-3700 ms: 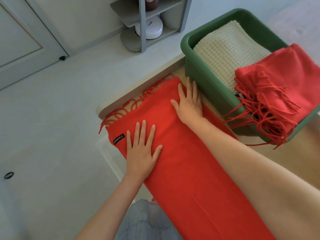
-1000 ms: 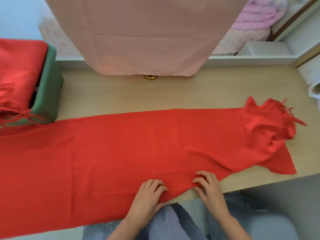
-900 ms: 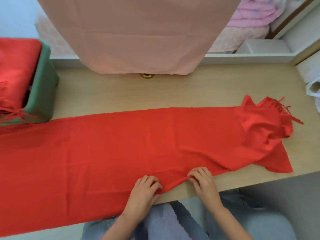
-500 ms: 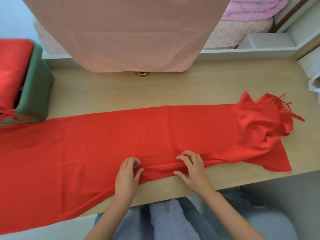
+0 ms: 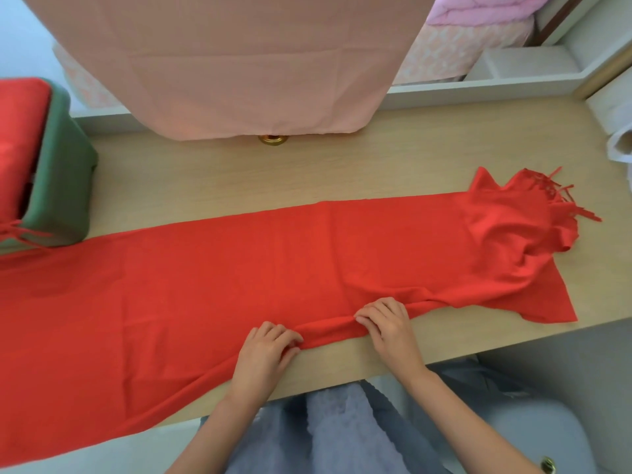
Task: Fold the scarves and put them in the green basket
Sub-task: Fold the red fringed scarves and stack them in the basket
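A long red scarf (image 5: pixel 239 278) lies stretched across the wooden table (image 5: pixel 376 172), its fringed right end (image 5: pixel 533 213) bunched and crumpled. My left hand (image 5: pixel 265 350) and my right hand (image 5: pixel 388 323) both pinch the scarf's near edge at the middle, raising a small ridge of cloth between them. At the far left stands the green basket (image 5: pixel 65 172), with a folded red scarf (image 5: pixel 17 142) lying over its top and its fringe hanging down.
A pink cloth (image 5: pixel 239 63) hangs over the table's far side, with a small brass object (image 5: pixel 272 139) below its hem. White rolled material (image 5: pixel 619 131) sits at the right edge. Pink bedding (image 5: pixel 478 15) is behind.
The view swung from the scarf's left end by the basket to its middle. Both hands took hold of the near edge and pulled it inward onto the table.
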`<action>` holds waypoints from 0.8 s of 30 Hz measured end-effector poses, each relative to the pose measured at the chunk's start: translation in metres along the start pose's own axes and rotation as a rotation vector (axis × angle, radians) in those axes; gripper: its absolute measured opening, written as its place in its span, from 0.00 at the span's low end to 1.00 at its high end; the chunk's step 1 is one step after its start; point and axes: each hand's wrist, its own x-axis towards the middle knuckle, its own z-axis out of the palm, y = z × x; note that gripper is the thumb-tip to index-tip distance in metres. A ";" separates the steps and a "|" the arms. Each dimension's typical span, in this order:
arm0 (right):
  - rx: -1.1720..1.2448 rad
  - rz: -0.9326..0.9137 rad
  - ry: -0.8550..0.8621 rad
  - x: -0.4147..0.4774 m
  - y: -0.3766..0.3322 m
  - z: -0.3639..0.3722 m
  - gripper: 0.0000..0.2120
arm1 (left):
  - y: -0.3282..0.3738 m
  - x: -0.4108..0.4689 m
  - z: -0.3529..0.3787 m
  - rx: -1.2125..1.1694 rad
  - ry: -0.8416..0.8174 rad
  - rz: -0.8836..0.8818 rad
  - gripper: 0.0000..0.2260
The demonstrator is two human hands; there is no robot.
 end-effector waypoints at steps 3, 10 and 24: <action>0.066 0.092 0.017 -0.002 -0.004 -0.006 0.10 | 0.002 0.001 -0.008 -0.131 -0.011 -0.102 0.06; 0.106 0.131 -0.180 -0.028 -0.009 -0.019 0.12 | 0.006 -0.017 -0.015 -0.124 0.001 -0.064 0.11; 0.018 0.038 -0.303 -0.059 -0.002 -0.012 0.20 | 0.002 -0.052 0.006 -0.020 -0.003 0.031 0.10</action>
